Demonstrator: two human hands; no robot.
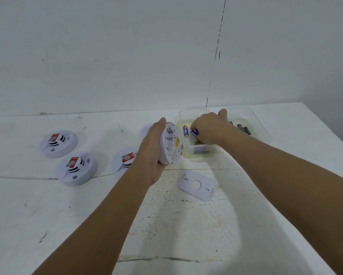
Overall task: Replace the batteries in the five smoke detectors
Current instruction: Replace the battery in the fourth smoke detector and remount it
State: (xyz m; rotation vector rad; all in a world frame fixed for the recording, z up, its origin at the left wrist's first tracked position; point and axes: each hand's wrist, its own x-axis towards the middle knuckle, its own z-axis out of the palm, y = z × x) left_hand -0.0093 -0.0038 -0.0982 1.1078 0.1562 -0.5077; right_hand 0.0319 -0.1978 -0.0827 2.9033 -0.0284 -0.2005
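Note:
My left hand [151,153] grips a white round smoke detector [170,144], tilted with its open back turned to the right. My right hand [210,129] reaches into a clear plastic container [198,155] and pinches a blue battery [194,132]. Another blue and yellow battery [185,131] lies in the same container. The detector's white back plate [196,184] lies flat on the table below the container. Two detectors [58,143] [77,168] rest on the left, a third [125,160] is half hidden by my left wrist, and a fourth [145,129] peeks out behind my left hand.
A second clear container [263,132] at the back right holds several dark batteries [244,129]. The white table [186,225] ends at a white wall behind and at an edge on the far right.

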